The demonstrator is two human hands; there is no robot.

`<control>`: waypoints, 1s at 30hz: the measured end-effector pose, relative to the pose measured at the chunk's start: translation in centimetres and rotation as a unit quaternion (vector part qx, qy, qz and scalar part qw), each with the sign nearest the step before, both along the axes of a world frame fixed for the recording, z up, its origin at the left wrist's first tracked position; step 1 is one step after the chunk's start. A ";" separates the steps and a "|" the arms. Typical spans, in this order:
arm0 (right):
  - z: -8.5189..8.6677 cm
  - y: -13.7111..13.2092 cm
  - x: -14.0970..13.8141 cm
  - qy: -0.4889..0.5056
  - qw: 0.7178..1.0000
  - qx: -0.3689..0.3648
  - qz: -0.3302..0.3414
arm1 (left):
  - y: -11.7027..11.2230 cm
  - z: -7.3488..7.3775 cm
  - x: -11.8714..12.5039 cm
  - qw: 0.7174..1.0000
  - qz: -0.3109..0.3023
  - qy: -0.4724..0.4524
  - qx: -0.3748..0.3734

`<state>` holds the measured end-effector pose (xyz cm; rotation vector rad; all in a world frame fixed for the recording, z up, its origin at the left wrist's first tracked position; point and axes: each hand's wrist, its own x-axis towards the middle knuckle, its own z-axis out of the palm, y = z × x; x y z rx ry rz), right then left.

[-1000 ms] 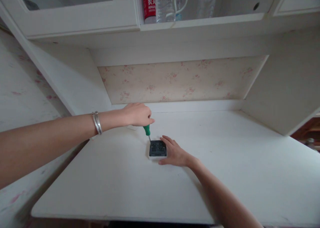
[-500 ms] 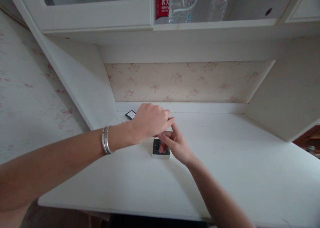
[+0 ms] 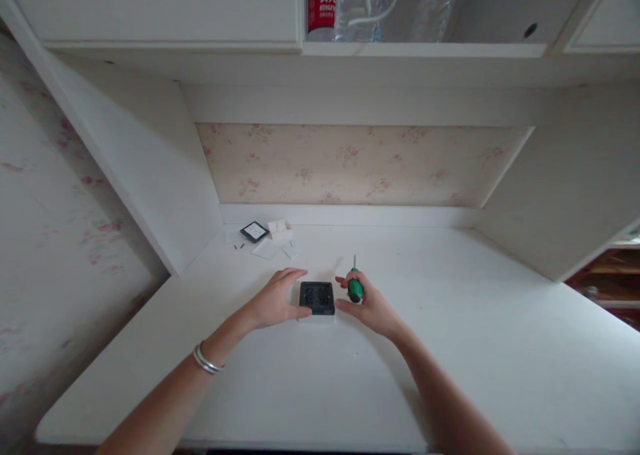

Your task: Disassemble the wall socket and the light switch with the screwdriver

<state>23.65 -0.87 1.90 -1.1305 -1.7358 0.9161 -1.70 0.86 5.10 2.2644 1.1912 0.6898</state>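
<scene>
A black wall socket (image 3: pixel 317 298) on a white box base (image 3: pixel 324 319) lies between my hands on the white desk. My left hand (image 3: pixel 276 300), a silver bangle on its wrist, curves around the socket's left side. Its thumb is at the front left corner and its fingers are spread near the back; whether they press on it I cannot tell. Beside the right edge, my right hand (image 3: pixel 369 305) holds a screwdriver (image 3: pixel 355 288) with a green handle, its metal shaft pointing away from me. The right thumb and a fingertip reach toward the socket.
Near the desk's back left lie a dark-framed panel (image 3: pixel 255 232), a small white box (image 3: pixel 280 229), clear plastic pieces (image 3: pixel 267 248) and tiny dark bits (image 3: pixel 239 246). A shelf overhead holds plastic bottles (image 3: pixel 321 7). Cabinet sides rise at left and right.
My hands, together above the socket before, have moved apart to its two sides. The left hand dropped left and toward me. The screwdriver now shows in my right hand.
</scene>
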 end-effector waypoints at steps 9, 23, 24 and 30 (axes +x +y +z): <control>-1.7 0.6 0.0 -0.080 0.996 -0.030 0.028 | 1.5 -4.8 -0.9 0.998 0.005 -0.007 -0.056; -1.4 0.6 -0.5 -0.056 0.996 -0.036 0.063 | 1.5 -3.9 -1.3 0.992 -0.017 -0.063 -0.107; -1.4 0.6 -0.6 -0.053 0.996 -0.034 0.066 | 1.5 -3.9 -1.3 0.992 -0.020 -0.063 -0.105; -0.8 0.5 -0.8 -0.063 0.995 -0.028 0.079 | 1.3 -3.6 -1.3 0.994 -0.019 -0.063 -0.083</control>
